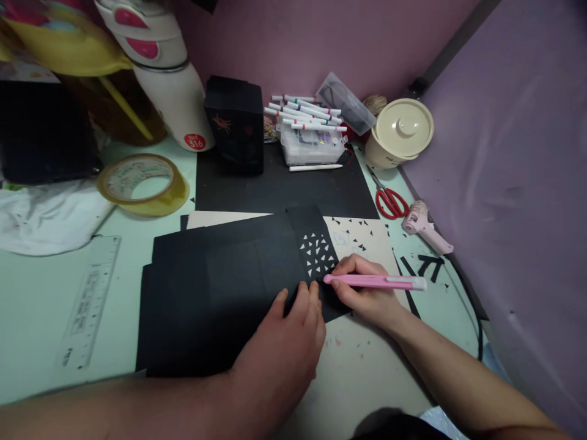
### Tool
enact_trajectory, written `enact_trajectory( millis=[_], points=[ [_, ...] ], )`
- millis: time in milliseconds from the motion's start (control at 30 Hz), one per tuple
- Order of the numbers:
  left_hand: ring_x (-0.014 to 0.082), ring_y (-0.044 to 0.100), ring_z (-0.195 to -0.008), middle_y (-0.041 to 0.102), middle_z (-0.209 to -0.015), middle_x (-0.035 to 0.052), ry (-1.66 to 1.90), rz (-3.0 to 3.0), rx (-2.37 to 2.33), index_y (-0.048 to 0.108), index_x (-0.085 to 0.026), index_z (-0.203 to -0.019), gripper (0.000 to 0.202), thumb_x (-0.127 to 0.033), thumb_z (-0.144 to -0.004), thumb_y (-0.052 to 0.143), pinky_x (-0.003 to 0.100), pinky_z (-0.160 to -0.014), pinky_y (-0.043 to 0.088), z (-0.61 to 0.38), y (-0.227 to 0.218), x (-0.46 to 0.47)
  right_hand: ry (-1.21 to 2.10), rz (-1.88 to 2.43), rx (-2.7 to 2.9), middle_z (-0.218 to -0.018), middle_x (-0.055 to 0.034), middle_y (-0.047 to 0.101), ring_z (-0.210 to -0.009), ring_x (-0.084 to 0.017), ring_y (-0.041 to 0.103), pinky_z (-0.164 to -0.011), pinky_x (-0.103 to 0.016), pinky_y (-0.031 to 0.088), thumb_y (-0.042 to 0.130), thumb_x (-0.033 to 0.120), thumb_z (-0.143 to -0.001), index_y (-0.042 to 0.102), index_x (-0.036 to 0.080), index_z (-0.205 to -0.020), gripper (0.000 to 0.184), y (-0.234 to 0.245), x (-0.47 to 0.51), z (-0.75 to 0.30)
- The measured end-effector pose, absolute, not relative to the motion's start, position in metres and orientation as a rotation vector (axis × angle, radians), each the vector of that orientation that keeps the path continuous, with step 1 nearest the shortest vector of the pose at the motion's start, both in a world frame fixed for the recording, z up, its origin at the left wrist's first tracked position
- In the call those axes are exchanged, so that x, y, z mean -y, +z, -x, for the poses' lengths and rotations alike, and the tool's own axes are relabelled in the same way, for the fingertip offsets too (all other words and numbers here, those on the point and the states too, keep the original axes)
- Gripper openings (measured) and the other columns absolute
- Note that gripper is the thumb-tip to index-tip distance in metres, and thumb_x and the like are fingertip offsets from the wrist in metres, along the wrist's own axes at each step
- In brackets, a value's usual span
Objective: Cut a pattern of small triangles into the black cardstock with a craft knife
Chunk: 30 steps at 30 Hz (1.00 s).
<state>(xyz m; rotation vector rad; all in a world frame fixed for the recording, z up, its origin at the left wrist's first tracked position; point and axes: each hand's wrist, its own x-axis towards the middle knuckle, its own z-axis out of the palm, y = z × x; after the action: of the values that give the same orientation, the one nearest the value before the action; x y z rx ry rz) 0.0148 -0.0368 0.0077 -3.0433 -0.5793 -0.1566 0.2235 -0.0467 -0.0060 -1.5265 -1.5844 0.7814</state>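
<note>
A large sheet of black paper [215, 293] lies flat on a beige board [367, 360] on the pale green table. Its right flap has a patch of small triangular cut-outs [317, 252]. My left hand [287, 342] rests flat on the black paper just below that patch, fingers stretched out and pressing it down. My right hand [362, 290] is closed round a pink craft knife [376, 282], whose tip touches the paper at the lower edge of the cut-outs. Small black triangle scraps [355, 235] lie on the board beside the flap.
A roll of tape [143, 184] and a clear ruler [90, 299] lie to the left. Behind are a black box [235, 122], a tray of markers [307, 125], a cream lidded pot [400, 131], red scissors [389, 201] and a pink glue gun [426, 226].
</note>
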Motion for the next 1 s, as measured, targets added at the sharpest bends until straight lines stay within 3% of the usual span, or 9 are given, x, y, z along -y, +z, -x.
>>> enact_trajectory(
  millis=[367, 500, 1000],
  points=[
    [0.0333, 0.056, -0.122, 0.058, -0.140, 0.0180, 0.056, 3.159, 0.533, 0.068, -0.020, -0.124, 0.065, -0.063, -0.076, 0.073, 0.046, -0.091, 0.052, -0.019, 0.017, 0.027, 0.831, 1.606, 1.556, -0.071, -0.0006, 0.068, -0.063, -0.014, 0.060, -0.056, -0.027, 0.046, 0.064, 0.021, -0.082, 0.060, 0.021, -0.075, 0.009, -0.001, 0.043, -0.221],
    [0.0329, 0.055, -0.123, 0.057, -0.141, 0.0182, 0.108, 3.170, 0.527, 0.067, -0.020, -0.125, 0.059, -0.059, -0.081, 0.070, 0.045, -0.091, 0.051, -0.019, 0.019, 0.026, 0.837, 1.598, 1.543, -0.072, -0.0005, 0.067, -0.063, -0.014, 0.060, -0.057, -0.027, 0.046, 0.064, 0.021, -0.082, 0.059, 0.021, -0.075, 0.009, -0.002, 0.044, -0.222],
    [0.0342, 0.055, -0.123, 0.055, -0.143, 0.0200, 0.116, 3.163, 0.517, 0.066, -0.018, -0.126, 0.062, -0.061, -0.081, 0.070, 0.045, -0.090, 0.049, -0.019, 0.019, 0.026, 0.780, 1.611, 1.506, -0.067, 0.0000, 0.064, -0.059, -0.014, 0.057, -0.053, -0.027, 0.043, 0.063, 0.020, -0.080, 0.055, 0.021, -0.070, 0.013, 0.000, 0.041, -0.221]
  ],
)
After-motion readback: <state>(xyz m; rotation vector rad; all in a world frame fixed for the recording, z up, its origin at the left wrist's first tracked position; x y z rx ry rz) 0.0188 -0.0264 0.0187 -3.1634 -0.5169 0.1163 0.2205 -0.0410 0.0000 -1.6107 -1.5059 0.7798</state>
